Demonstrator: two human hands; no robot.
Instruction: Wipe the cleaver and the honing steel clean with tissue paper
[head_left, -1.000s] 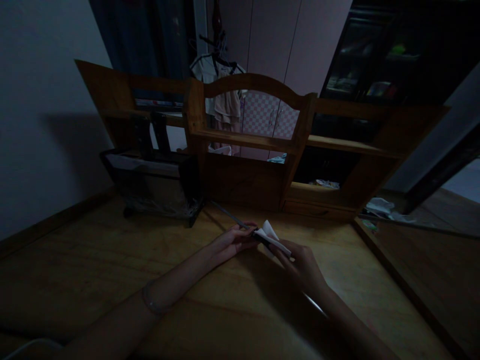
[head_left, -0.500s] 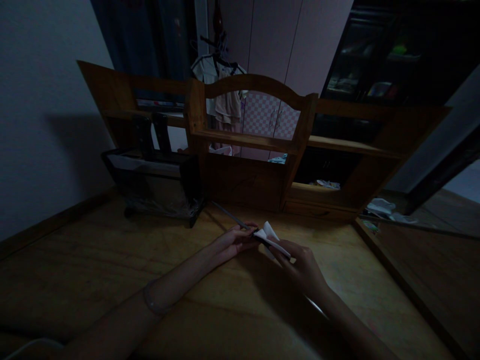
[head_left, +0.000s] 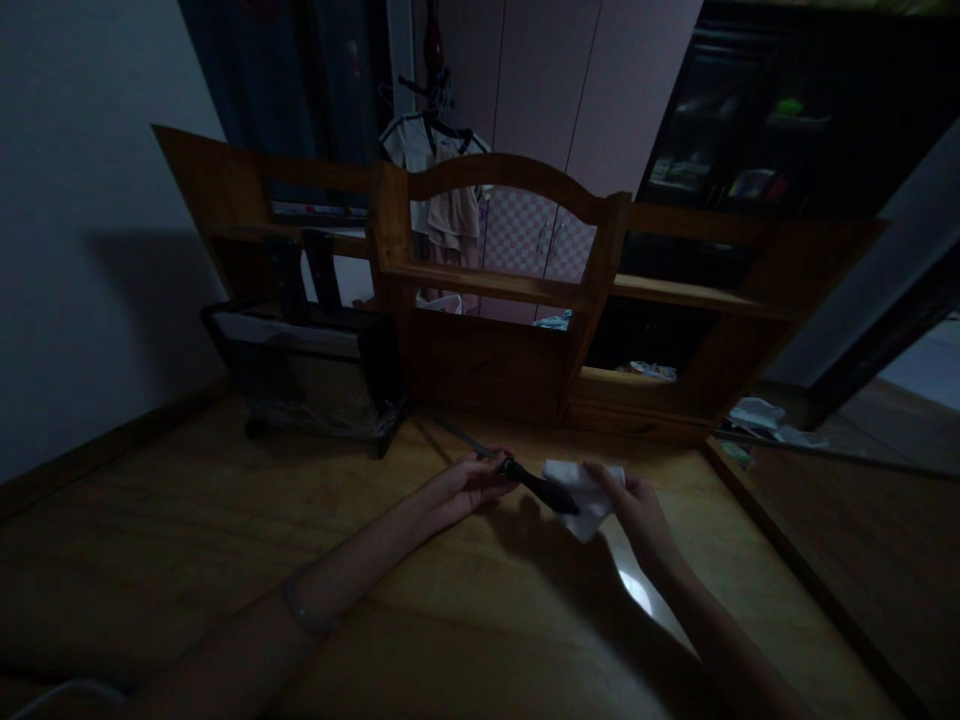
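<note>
A honing steel (head_left: pixel 541 487) with a black handle and a thin grey rod slants above the table. My left hand (head_left: pixel 472 485) is closed around it where rod and handle meet, with the rod pointing away to the upper left. In my right hand (head_left: pixel 637 505) is a white tissue or cloth (head_left: pixel 591 500), pinched at its top right and hanging partly spread. The tissue is behind the end of the black handle; whether the two touch is hard to tell. To the left stands a dark knife block (head_left: pixel 304 370) with two black knife handles (head_left: pixel 322 270) sticking up.
A pale wooden table (head_left: pixel 360 620) lies under both hands. At its back rises a wooden shelf unit (head_left: pixel 495 365) with open compartments. A wall (head_left: pixel 82 260) borders the left side. Clothes (head_left: pixel 450 200) hang behind the shelves, and white plastic bags (head_left: pixel 765 415) lie beyond the right edge.
My right hand has drawn back to the right along the handle. The tissue, earlier folded around the handle, is now more spread out, and the handle shows. My left hand stays nearly still.
</note>
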